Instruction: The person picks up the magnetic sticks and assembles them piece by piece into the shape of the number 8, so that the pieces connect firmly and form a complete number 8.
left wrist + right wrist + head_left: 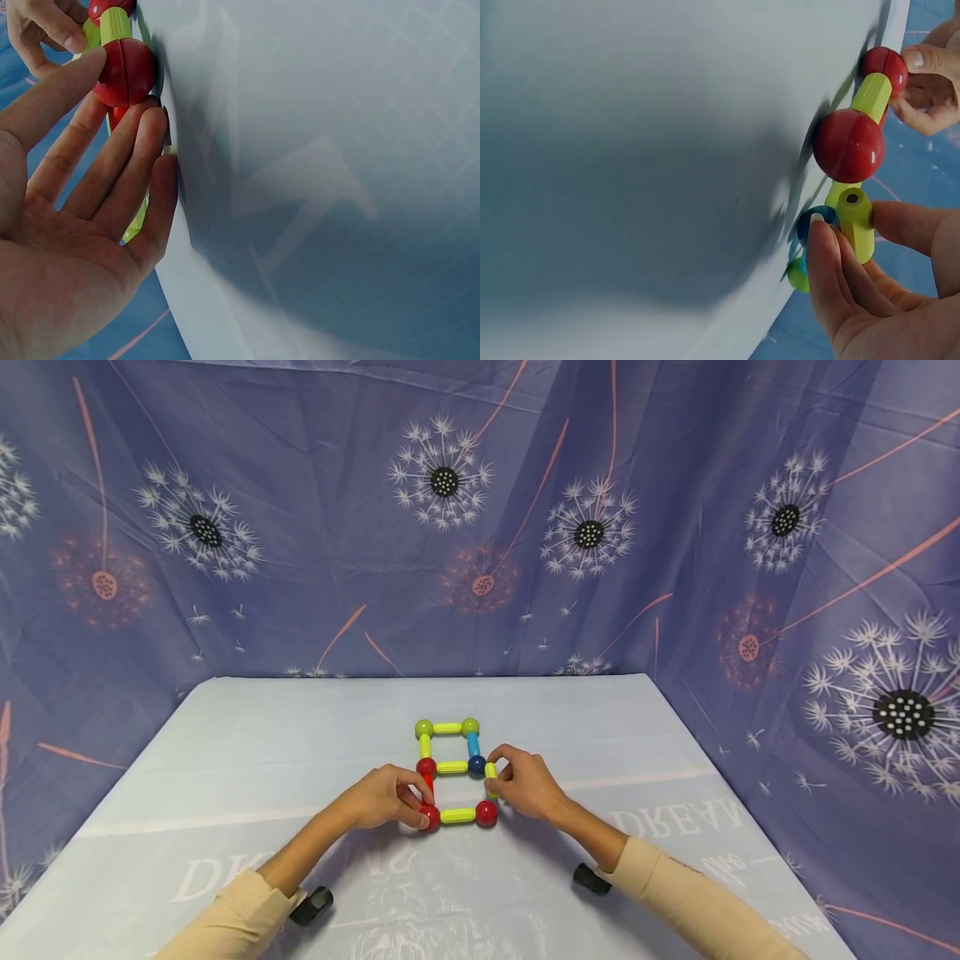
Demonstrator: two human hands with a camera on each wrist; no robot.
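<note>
A flat frame of magnetic rods and balls lies on the table, two squares stacked. My left hand (386, 797) holds the lower-left red ball (129, 73) between thumb and fingers, beside the red rod (428, 787). My right hand (528, 783) pinches a yellow-green magnetic rod (857, 229), whose near end shows a dark round spot. That rod stands at the lower square's right side, between the dark blue ball (477, 765) and the lower-right red ball (486, 813). In the right wrist view its near end is apart from the red ball. A yellow-green rod (457, 816) joins the two lower red balls.
The upper square has two green balls (470, 726) at its far corners, a blue rod (473, 745) on its right and yellow-green rods (447, 728). The pale cloth-covered table (300, 718) meets a purple dandelion-print curtain (337, 527) at the back and sides.
</note>
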